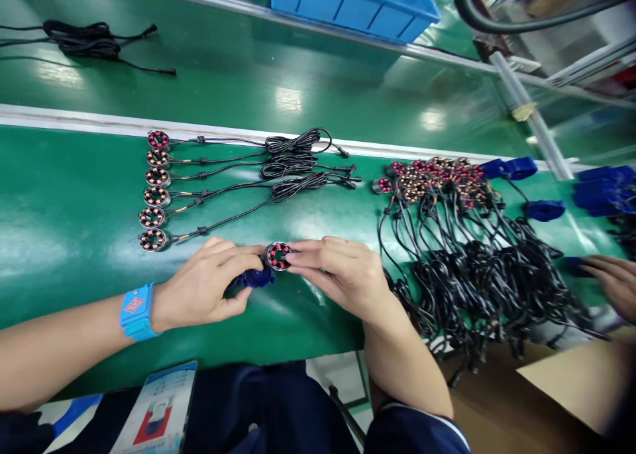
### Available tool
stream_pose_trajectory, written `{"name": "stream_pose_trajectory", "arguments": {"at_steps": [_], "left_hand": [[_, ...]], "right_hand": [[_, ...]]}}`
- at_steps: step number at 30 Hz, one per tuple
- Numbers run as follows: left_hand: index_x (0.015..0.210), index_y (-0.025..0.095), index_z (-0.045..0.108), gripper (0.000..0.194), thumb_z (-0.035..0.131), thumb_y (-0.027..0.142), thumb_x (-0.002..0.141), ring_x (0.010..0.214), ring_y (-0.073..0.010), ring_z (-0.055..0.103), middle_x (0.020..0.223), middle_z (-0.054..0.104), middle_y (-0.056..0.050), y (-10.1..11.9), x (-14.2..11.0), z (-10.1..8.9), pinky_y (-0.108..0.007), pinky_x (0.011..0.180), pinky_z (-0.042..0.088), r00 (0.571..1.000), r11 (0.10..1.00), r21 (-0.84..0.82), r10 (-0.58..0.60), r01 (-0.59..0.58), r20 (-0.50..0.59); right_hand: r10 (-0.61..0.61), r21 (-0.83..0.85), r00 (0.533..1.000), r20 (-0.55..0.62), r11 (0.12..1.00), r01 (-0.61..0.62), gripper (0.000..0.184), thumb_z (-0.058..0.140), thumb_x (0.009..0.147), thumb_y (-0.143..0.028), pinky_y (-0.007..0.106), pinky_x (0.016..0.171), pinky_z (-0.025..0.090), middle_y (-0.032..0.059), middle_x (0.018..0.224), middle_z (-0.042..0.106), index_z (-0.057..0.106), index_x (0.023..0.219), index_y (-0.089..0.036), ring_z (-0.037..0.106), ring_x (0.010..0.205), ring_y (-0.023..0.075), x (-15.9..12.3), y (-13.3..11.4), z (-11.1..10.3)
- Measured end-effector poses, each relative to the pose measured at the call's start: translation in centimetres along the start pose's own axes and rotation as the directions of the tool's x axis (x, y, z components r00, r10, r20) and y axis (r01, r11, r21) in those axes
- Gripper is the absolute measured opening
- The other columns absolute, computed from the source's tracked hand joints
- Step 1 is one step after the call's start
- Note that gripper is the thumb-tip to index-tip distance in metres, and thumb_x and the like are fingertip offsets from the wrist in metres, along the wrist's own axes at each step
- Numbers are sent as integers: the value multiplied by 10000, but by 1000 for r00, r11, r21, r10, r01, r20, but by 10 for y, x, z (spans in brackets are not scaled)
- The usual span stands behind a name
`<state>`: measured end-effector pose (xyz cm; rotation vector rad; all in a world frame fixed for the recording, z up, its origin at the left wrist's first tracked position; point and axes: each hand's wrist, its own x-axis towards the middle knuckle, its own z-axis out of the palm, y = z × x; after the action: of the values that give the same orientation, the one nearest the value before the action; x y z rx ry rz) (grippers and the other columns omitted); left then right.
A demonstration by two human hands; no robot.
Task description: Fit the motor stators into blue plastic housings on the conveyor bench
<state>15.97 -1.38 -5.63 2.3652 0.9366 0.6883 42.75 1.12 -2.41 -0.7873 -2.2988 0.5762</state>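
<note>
My left hand (206, 282), with a blue strap on its wrist, grips a dark blue plastic housing (258, 276) low over the green bench. Between the thumb and fingers of my right hand (340, 272) is a ring-shaped motor stator (278, 256) with red windings. The stator sits right against the upper right side of the housing; whether one is seated in the other I cannot tell. Beyond my hands lies a column of several wired stators (156, 196), their bundled black cables (291, 166) stretched to the right.
A large pile of stators (442, 181) with tangled black cables (477, 275) covers the right side. More blue housings (603, 189) lie farther right, near another person's hand (613, 282). A blue bin (352, 6) stands behind the raised edge, and a cable bundle (82, 40) lies back left.
</note>
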Motion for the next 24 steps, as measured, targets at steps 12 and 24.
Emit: {"name": "stream_pose_trajectory", "arguments": {"at_steps": [12, 24], "left_hand": [[1255, 164, 563, 507, 685, 518, 912, 856, -215, 603, 965, 695, -47, 3, 0, -2, -387, 809, 385, 995, 982, 187, -8, 27, -102], [1000, 250, 692, 83, 609, 246, 997, 893, -188, 648, 884, 755, 53, 5, 8, -6, -397, 811, 318, 996, 975, 222, 10, 9, -85]], "right_hand": [[-19, -12, 982, 188, 1000, 22, 109, 678, 977, -169, 287, 848, 540, 36, 1151, 745, 705, 1082, -162, 717, 1004, 149, 0, -6, 3], [37, -24, 971, 238, 999, -33, 140, 665, 987, -198, 302, 811, 520, -15, 1169, 738, 697, 1123, -205, 688, 915, 140, -3, -8, -13]]}}
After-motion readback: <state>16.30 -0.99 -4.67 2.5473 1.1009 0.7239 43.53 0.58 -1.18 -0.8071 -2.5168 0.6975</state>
